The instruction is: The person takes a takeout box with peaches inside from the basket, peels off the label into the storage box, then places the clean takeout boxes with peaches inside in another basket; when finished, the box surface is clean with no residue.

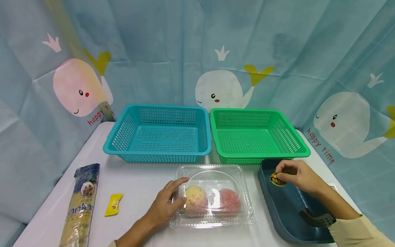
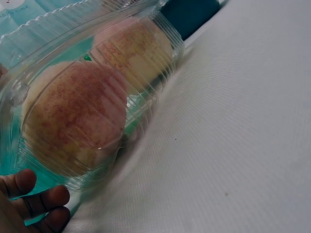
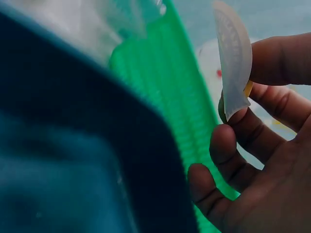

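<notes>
A clear lidded plastic box [image 1: 213,221] lies on the table, holding two round peach-like fruits [image 2: 75,116], each blushed yellow and pink. At its left side, my left hand [image 1: 165,202] touches the lid, thumb and index finger spread along the edge. Over the dark blue tray [image 1: 277,209], my right hand [image 1: 302,176] pinches a round black-and-gold sticker [image 1: 277,179] between thumb and fingertips. The right wrist view shows the sticker's pale, slightly bent back, while its printed front is turned away there.
Behind the box stand a blue basket [image 1: 166,158] and a green basket [image 1: 262,155], side by side. On the left lie a long pack of noodle-like sticks [image 1: 80,206] and a small yellow packet [image 1: 114,204]. A whale-print curtain [image 1: 172,51] hangs behind the table.
</notes>
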{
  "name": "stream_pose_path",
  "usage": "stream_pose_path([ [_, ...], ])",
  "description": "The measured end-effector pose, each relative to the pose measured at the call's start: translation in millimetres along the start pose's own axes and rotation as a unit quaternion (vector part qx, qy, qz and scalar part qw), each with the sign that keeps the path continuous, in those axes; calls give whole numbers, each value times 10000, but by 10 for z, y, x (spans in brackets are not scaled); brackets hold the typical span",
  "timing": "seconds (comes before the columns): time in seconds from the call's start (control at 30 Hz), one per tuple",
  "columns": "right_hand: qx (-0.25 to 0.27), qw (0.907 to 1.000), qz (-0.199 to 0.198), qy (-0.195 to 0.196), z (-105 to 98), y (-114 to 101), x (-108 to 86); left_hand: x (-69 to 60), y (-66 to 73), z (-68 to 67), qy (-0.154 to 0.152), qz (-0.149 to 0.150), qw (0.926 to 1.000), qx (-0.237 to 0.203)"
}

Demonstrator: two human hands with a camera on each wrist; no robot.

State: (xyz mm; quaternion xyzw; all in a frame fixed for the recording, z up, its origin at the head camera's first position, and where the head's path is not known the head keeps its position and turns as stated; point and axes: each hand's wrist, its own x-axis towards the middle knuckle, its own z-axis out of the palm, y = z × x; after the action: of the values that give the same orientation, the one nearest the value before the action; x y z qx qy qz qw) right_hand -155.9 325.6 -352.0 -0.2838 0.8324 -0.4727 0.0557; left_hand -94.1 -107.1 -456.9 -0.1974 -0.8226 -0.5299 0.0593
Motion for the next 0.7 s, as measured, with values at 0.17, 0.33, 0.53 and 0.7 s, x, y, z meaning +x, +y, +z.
stream_pose_path([
  [0.17, -286, 9995, 86, 67, -27, 219, -79, -4, -17, 4, 33, 85, 10000, 17],
  [0.33, -707, 9974, 143, 92, -7, 420, -129, -10, -9, 1, 46, 103, 9999, -26],
  [0.53, -1057, 9941, 231, -13, 15, 594, -174, -7, -2, -2, 51, 171, 9998, -47],
  [0.7, -1320, 9908, 265, -117, 25, 699, -208, -3, 4, -2, 17, 102, 9999, -13],
])
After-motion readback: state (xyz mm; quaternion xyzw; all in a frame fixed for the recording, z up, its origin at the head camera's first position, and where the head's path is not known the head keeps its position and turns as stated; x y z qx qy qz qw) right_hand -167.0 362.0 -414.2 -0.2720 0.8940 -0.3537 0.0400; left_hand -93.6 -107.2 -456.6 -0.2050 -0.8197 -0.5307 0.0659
